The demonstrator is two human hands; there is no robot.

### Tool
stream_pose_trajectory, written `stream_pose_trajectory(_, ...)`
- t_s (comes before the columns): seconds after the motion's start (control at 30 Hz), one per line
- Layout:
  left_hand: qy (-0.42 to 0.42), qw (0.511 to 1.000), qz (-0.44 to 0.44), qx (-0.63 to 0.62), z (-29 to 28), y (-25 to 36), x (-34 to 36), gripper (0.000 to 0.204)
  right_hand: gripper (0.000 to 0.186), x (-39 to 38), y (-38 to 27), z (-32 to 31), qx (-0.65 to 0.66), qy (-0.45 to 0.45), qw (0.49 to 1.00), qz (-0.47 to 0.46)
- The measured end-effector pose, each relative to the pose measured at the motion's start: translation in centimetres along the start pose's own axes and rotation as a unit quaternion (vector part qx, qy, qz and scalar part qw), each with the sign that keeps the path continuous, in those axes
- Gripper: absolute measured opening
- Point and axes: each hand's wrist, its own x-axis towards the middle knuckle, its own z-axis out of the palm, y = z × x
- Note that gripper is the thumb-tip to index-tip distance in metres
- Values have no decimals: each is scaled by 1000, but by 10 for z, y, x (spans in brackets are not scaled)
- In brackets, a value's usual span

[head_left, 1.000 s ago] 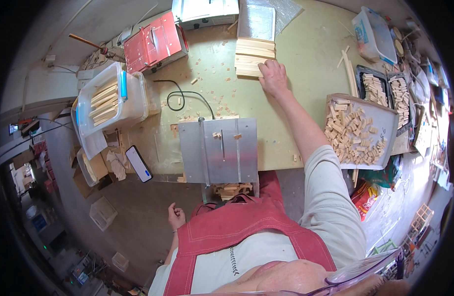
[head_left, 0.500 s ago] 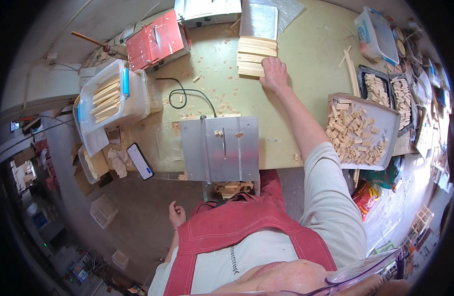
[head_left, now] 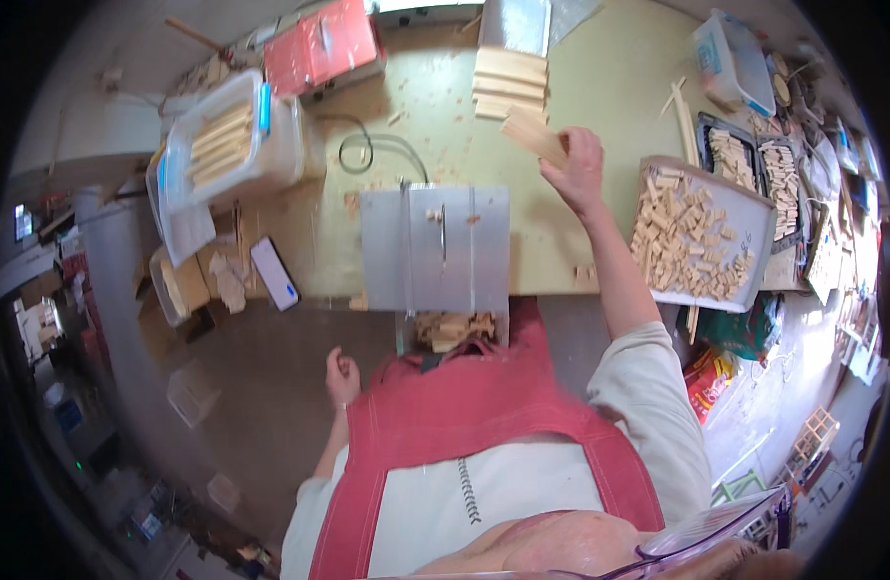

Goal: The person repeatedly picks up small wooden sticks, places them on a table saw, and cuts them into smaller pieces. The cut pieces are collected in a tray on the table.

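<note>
My right hand is closed around the end of some flat pale wooden strips, held above the table. The strips point toward the far left. Just beyond them a stack of similar wooden strips lies by a grey tray. My left hand hangs low beside my red apron, off the table's near edge, its fingers loosely bent and a little apart with nothing visible in them. In front of me sits a metal plate with a handle, above an opening full of wooden pieces.
At left stand a plastic bin of strips, a red metal box and a phone. A black cable loops on the table. At right are a shallow box of small wooden blocks and a clear tub.
My right hand has lifted some strips off the stack and drawn them nearer and to the right. My view has tilted, so the table sits higher. My left hand stays low.
</note>
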Motion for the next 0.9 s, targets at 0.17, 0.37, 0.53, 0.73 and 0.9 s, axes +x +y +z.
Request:
stream_pose_trajectory(0.17, 17, 992, 61, -112, 5, 34, 23, 43, 47, -124, -63, -47, 57, -104, 990, -80)
stream_pose_trajectory(0.37, -23, 959, 276, -66, 11, 153, 35, 44, 32, -181, -135, 1, 6, -201, 971, -132)
stream_pose_trajectory(0.53, -73, 896, 436, 39, 45, 202, 45, 64, 23, -177, -148, 26, -35, -195, 966, -164)
stream_pose_trajectory(0.73, -125, 891, 419, 120, 82, 210, 65, 57, 49, -191, -160, 11, 34, -179, 979, -93)
stream_pose_trajectory(0.9, -144, 900, 401, 93, 84, 205, 72, 49, 68, -233, -147, 56, 268, -21, 959, 92)
